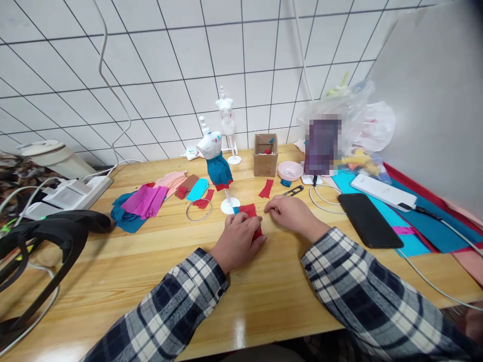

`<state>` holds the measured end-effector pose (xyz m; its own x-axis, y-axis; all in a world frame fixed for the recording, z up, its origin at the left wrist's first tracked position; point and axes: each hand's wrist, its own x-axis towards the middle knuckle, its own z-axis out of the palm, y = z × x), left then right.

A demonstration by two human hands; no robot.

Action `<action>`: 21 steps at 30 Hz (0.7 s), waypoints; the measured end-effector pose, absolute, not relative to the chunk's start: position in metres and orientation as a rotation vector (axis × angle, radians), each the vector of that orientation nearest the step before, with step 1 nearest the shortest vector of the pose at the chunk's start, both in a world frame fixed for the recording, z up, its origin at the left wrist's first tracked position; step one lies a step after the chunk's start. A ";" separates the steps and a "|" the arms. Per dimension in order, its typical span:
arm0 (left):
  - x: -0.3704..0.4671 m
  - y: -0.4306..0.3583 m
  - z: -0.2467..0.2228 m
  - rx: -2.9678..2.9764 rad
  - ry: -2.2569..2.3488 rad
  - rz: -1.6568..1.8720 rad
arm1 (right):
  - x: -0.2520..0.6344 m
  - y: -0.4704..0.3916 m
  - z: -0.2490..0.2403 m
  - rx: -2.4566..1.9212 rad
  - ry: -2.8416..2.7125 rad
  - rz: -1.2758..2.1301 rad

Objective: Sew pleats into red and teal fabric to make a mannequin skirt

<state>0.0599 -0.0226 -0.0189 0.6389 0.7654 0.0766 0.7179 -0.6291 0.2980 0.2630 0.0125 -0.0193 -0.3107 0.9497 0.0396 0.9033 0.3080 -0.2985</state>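
Observation:
My left hand (238, 240) lies over a piece of red crepe paper (248, 209) on the table, its fingers bent and pressing on it. A blue strip (236, 210) shows at the paper's left edge. Just to the right, my right hand (289, 213) rests on the table with its fingers curled together; whatever they hold, if anything, is hidden. Behind my left hand stands a small white mannequin (210, 143) wearing a blue skirt (219, 170) with a red hem. Thread snips (294, 190) lie beyond my right hand, near a red paper scrap (266, 188).
At left are coloured crepe paper pieces (145, 201), a hoop (199, 219) and a power strip (71, 193). Farther back stand a second mannequin (226, 118), a cardboard box (265, 163) and a pink bowl (290, 171). A phone (370, 220) and power bank (383, 192) lie at right.

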 end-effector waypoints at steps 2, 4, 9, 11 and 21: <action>0.060 -0.023 -0.019 2.617 1.210 0.289 | 0.263 0.013 -0.019 -1.698 -2.336 0.331; 0.060 -0.023 -0.020 2.613 1.207 0.292 | 0.262 0.012 -0.019 -1.653 -2.360 0.347; 0.058 -0.021 -0.020 2.601 1.189 0.318 | 0.260 0.010 -0.020 -1.611 -2.435 0.362; 0.057 -0.021 -0.019 2.584 1.186 0.343 | 0.260 0.010 -0.021 -1.618 -2.425 0.378; 0.053 -0.018 -0.025 2.457 1.206 0.412 | 0.258 0.010 -0.022 -1.711 -2.342 0.413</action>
<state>0.0533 -0.0182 -0.0247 0.5907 0.8011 0.0964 0.6924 -0.5646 0.4492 0.2576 0.0097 -0.0218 -0.3032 0.9529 0.0054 0.8936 0.2863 -0.3456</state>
